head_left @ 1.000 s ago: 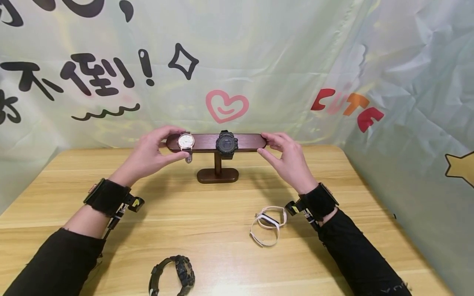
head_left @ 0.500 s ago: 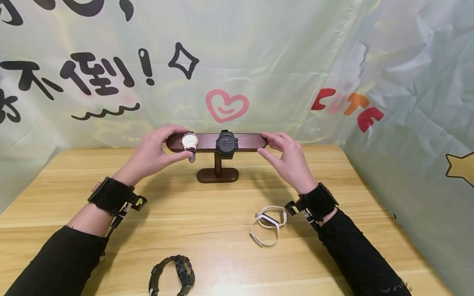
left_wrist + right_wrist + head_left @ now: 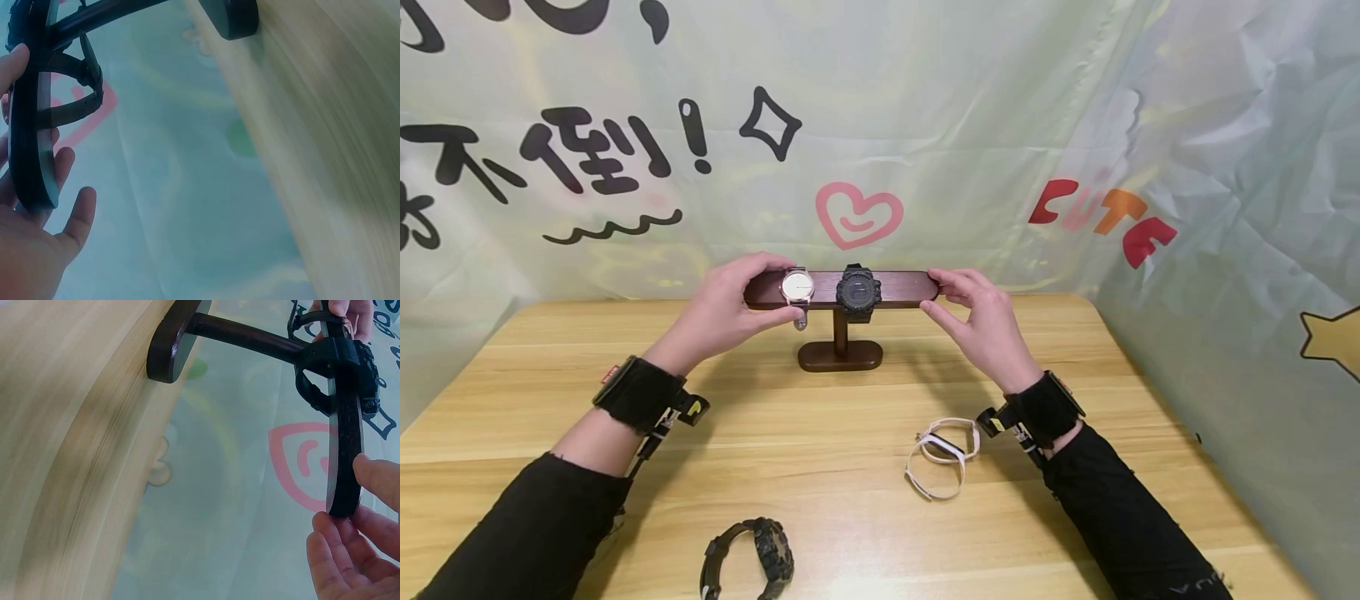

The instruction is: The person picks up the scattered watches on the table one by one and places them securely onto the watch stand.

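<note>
Two watches on stand, "CUTE" behind

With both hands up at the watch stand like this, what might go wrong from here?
If the left hand pushes the white-faced watch toward the middle, it may bump the black watch close beside it.
The long bar sits on one post and a short base; should the right hand loosen its hold, uneven pressure could tip it.
</note>
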A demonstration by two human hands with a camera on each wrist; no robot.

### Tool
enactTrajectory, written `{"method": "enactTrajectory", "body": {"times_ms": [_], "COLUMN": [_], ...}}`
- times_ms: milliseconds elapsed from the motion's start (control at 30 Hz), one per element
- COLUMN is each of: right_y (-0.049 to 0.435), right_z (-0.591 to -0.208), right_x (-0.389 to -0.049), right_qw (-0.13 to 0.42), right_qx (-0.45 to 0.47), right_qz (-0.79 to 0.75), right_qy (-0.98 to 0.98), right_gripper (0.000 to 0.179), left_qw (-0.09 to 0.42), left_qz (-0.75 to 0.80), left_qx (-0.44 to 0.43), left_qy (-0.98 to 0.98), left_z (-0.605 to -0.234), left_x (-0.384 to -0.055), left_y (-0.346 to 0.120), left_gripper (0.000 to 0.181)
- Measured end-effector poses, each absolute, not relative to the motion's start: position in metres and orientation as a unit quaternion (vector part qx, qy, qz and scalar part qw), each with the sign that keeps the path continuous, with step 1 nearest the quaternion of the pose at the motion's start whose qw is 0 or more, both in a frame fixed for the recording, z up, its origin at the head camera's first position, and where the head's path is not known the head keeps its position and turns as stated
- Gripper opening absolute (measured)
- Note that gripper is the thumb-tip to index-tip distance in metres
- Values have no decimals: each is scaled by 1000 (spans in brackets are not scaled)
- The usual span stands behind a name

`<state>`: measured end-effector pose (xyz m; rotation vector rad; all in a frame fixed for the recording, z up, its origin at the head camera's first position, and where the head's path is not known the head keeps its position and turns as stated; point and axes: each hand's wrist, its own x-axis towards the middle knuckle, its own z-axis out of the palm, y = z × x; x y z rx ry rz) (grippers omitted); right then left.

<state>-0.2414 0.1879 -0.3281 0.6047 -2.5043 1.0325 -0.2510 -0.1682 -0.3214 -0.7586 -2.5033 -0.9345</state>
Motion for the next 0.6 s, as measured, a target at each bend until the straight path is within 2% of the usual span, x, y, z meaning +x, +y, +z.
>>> {"method": "enactTrajectory", "body": {"times_ms": [600], "right_y": [188], "right_z": [-329], "right_x": [-242], "right_qw": [184], "right_qx": [215], "right_qz": [368], "right_qy": [-886], "right_gripper": [47], "left_qw": [192], "left_qz": [-304], "left_qx": [-283], "left_qy": [-889], "left_z": [-321], "left_x": [-254], "left_y": [-156], "left_gripper": [59]}}
